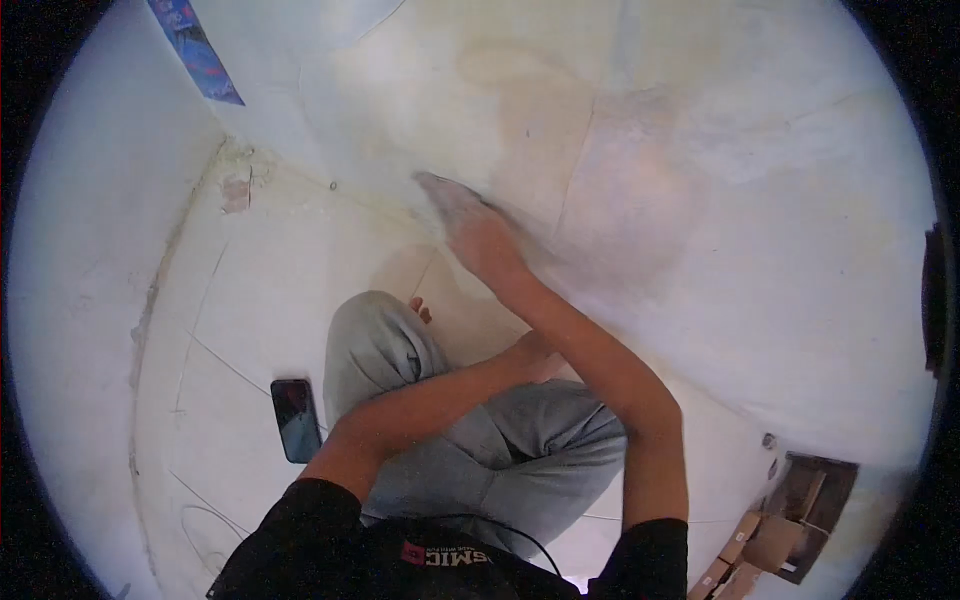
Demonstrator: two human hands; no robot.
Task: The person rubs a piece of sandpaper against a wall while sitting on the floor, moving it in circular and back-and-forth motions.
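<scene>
My right hand (462, 212) reaches forward against the white wall (780, 270), low down near where the wall meets the floor. The hand looks grey and smeared by motion. A thin dark edge runs along its upper side; whether that is a flat sheet under the palm or only shadow I cannot make out. My left hand (541, 357) rests over my lap, partly covered by my right forearm, with its fingers hidden. Around the right hand the wall shows a brownish, smudged patch (640, 180).
A dark phone (296, 420) lies on the pale floor (240, 310) left of my knee, beside a thin cable. Opened cardboard boxes (770, 543) stand at the lower right near a dark recess (820, 500). A blue printed strip (197, 52) is on the wall at upper left.
</scene>
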